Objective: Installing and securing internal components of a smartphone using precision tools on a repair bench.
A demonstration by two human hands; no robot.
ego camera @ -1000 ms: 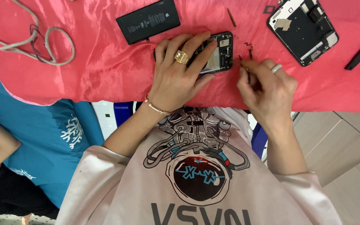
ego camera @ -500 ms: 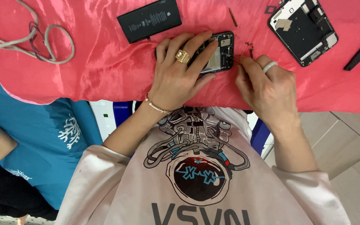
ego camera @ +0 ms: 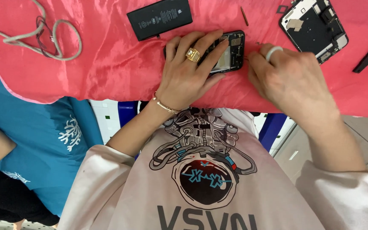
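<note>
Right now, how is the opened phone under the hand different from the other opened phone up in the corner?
The opened phone under the left hand is held down and mostly covered by fingers; the opened phone in the corner lies untouched, fully in view. The held one looks narrower and lies level with the table edge; the corner one looks wider and sits tilted. The right hand works beside the held one only. Both are dark, show their insides, and lie on the pink cloth.

Bright even daylight, soft sheen on the pink cloth point(ego camera: 107, 64), faint shadows, right hand point(ego camera: 292, 81) slightly motion-blurred
</note>
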